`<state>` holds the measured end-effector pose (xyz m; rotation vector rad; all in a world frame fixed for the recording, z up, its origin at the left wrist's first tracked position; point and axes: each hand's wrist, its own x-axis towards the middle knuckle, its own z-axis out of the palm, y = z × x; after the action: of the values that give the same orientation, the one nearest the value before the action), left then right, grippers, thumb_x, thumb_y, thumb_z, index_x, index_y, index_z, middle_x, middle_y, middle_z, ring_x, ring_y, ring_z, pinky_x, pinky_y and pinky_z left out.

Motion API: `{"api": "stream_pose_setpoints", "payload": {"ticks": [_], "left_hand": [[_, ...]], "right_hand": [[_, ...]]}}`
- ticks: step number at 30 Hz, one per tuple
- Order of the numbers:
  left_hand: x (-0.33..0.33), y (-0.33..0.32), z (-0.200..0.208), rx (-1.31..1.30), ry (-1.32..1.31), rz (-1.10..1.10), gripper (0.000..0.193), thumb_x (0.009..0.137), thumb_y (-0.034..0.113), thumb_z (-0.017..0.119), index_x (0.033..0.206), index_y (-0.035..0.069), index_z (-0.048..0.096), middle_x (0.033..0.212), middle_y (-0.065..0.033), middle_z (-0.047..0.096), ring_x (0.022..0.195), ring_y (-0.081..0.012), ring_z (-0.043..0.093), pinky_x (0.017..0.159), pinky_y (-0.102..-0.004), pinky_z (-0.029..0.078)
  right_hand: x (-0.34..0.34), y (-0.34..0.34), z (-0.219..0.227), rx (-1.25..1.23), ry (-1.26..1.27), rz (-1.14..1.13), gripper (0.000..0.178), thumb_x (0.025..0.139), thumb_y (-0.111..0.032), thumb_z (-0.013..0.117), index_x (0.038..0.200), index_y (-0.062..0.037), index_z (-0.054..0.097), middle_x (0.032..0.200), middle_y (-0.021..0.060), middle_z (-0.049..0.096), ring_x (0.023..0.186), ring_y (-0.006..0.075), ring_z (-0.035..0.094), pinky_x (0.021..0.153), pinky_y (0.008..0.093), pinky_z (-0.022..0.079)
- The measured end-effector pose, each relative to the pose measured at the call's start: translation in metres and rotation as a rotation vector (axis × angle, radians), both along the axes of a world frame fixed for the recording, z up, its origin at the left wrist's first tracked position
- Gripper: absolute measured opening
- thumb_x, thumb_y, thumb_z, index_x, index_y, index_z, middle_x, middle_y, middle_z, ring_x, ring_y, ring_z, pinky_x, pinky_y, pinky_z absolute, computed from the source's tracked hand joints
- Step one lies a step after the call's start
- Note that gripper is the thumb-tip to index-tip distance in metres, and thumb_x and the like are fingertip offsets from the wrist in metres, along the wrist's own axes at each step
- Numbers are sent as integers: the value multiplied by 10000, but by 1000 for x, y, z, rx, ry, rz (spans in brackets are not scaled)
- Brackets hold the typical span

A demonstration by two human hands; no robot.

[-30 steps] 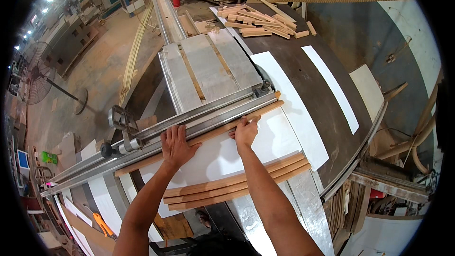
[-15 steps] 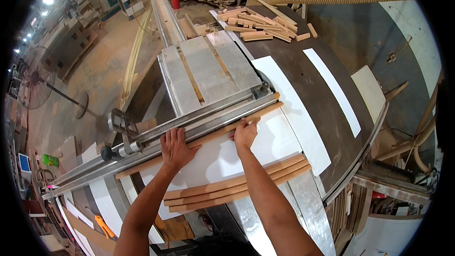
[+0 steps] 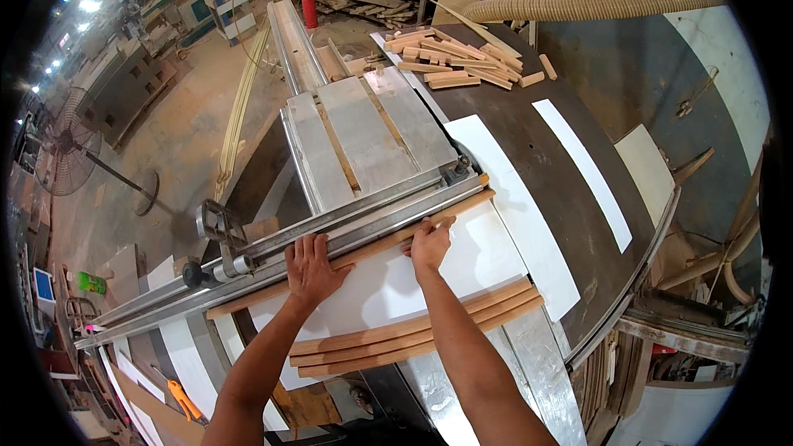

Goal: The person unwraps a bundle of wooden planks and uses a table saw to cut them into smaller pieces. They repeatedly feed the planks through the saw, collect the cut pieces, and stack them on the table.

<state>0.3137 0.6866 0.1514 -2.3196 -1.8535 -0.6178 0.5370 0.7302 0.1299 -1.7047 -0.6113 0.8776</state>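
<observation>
A long, narrow wooden strip (image 3: 472,201) lies along the metal fence (image 3: 388,230) of the sliding saw table. My left hand (image 3: 314,272) rests over strip and fence, its fingers stretched across the metal and its thumb spread to the right. Farther right, my right hand (image 3: 429,248) has its fingers curled around the strip's near edge; its fingertips are partly hidden. Beneath both hands is a white board (image 3: 376,293). Several similar wooden strips (image 3: 421,337) lie side by side on the board's near edge, below my forearms.
Short cut wood pieces (image 3: 462,58) are heaped on the dark tabletop (image 3: 570,190) at the far right. White panel strips (image 3: 582,173) lie there too. A metal clamp (image 3: 221,235) sits on the fence's left part. An orange-handled tool (image 3: 183,399) lies lower left; a ribbed hose (image 3: 595,5) crosses behind.
The whole scene sits slightly lower in the picture as my view shifts. Both hands keep their places on the strip and fence.
</observation>
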Motion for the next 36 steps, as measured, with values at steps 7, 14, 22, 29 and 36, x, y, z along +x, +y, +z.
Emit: {"api": "stream_pose_setpoints", "payload": {"ticks": [7, 14, 22, 29, 36], "left_hand": [[0, -1, -1, 20, -10, -3, 810, 614, 502, 882, 1218, 75, 551, 1146, -89, 558, 1120, -272, 525, 958, -426, 347], [-1, 0, -3, 55, -17, -5, 811, 606, 499, 883, 1215, 75, 556, 1148, -92, 564, 1116, -280, 531, 957, -432, 353], [7, -3, 6, 27, -81, 29, 762, 626, 405, 898, 1201, 54, 542, 1152, -114, 548, 1145, -312, 507, 1010, -470, 346], [23, -12, 21, -10, -170, 150, 760, 620, 290, 911, 1221, 51, 514, 1149, -137, 529, 1149, -330, 482, 1068, -484, 301], [25, -16, 27, 23, -249, 146, 681, 614, 238, 905, 1160, 45, 547, 1109, -130, 540, 1098, -326, 502, 1046, -484, 329]], "right_hand": [[1, 2, -2, 9, 15, 4, 737, 1005, -144, 494, 1550, 43, 34, 788, 203, 688, 443, 264, 639, 370, 352, 521], [1, 3, -2, 2, 19, 6, 730, 1018, -155, 479, 1556, 39, 27, 765, 194, 672, 437, 253, 627, 366, 347, 512], [2, 7, -4, 0, 17, 9, 735, 1030, -146, 476, 1562, 33, 0, 691, 173, 631, 431, 233, 606, 349, 341, 481], [-1, 8, 1, 7, 4, 19, 732, 1001, -137, 499, 1551, 59, 57, 777, 209, 678, 435, 248, 628, 363, 346, 514], [3, 11, 4, 19, -6, 2, 496, 1014, -158, 519, 1381, 58, 264, 760, 208, 658, 429, 260, 626, 333, 352, 502]]}}
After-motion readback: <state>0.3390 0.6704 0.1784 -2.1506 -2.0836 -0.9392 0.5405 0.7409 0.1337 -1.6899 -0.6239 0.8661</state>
